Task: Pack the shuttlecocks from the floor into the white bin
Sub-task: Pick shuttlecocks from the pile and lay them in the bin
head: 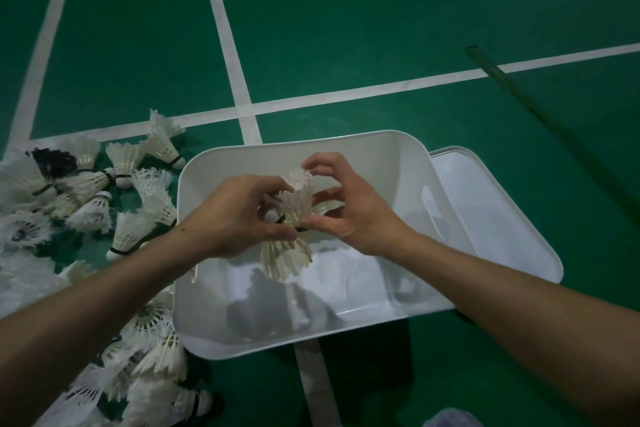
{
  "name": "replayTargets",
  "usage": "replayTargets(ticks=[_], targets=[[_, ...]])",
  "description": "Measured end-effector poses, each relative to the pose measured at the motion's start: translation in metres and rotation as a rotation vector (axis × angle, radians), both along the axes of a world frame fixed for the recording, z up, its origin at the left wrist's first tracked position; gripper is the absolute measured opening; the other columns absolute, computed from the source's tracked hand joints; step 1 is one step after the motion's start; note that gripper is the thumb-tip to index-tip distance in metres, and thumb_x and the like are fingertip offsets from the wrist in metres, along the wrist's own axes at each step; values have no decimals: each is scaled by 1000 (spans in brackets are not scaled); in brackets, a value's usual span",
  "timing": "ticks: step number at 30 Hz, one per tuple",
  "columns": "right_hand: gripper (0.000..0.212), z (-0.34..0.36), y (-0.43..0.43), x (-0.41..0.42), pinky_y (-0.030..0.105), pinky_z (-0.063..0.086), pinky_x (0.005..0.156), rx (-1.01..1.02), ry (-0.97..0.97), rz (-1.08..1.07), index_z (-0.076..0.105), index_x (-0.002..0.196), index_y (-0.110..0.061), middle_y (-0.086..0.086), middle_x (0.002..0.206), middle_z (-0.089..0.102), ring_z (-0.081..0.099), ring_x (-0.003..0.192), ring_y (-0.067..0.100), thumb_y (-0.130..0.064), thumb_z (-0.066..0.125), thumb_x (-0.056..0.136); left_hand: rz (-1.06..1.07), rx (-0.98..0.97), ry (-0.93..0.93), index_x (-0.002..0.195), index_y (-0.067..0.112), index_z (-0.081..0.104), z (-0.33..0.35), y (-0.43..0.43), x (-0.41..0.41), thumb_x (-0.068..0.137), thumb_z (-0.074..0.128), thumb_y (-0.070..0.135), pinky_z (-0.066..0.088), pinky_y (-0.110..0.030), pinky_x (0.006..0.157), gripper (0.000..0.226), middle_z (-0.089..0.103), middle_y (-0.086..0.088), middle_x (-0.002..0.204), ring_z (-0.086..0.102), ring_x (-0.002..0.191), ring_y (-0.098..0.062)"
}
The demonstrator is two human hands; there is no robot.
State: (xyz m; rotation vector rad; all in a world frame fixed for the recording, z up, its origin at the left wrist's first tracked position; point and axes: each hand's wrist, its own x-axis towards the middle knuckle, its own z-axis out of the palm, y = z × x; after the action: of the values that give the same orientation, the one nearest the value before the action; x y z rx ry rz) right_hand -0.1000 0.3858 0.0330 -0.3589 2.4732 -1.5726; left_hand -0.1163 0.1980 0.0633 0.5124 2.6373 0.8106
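Both my hands hover over the white bin (408,163), which sits on the green court floor. My left hand (242,215) and my right hand (343,204) together hold a small bunch of white feather shuttlecocks (291,229), fingers curled round the cork ends and feathers. One shuttlecock of the bunch hangs downward into the bin. A large pile of shuttlecocks (86,194) lies on the floor left of the bin and runs down to the lower left.
The bin's white lid (495,215) lies flat on the floor against its right side. White court lines (239,87) cross the green floor beyond the bin. A dark strip (502,76) lies on the floor at the upper right.
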Motion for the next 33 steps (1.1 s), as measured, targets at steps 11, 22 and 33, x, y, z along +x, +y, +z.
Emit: replayTargets(ticks=[11, 22, 33], targets=[[52, -18, 21, -3, 23, 56, 62, -46, -37, -261, 51, 96, -37, -4, 121, 51, 68, 85, 21, -5, 82, 71, -41, 173, 55, 128, 38, 48, -13, 8, -8, 63, 85, 28, 50, -13, 73, 76, 45, 21, 121, 58, 90, -3], [41, -42, 48, -1, 37, 56, 83, 335, -58, -612, 50, 97, -19, -3, 109, 42, 62, 83, 18, -25, 83, 73, -125, 92, -96, 131, 37, 47, -32, 30, -28, 66, 85, 29, 43, -9, 66, 75, 50, 16, 132, 59, 90, -4], [30, -47, 58, -4, 22, 31, 81, 504, 12, -632, 60, 113, -9, 6, 118, 55, 51, 109, 22, -25, 68, 89, -449, -60, -288, 145, 32, 34, -47, 75, -59, 72, 81, 19, 31, -9, 83, 88, 34, 16, 149, 37, 105, 4]])
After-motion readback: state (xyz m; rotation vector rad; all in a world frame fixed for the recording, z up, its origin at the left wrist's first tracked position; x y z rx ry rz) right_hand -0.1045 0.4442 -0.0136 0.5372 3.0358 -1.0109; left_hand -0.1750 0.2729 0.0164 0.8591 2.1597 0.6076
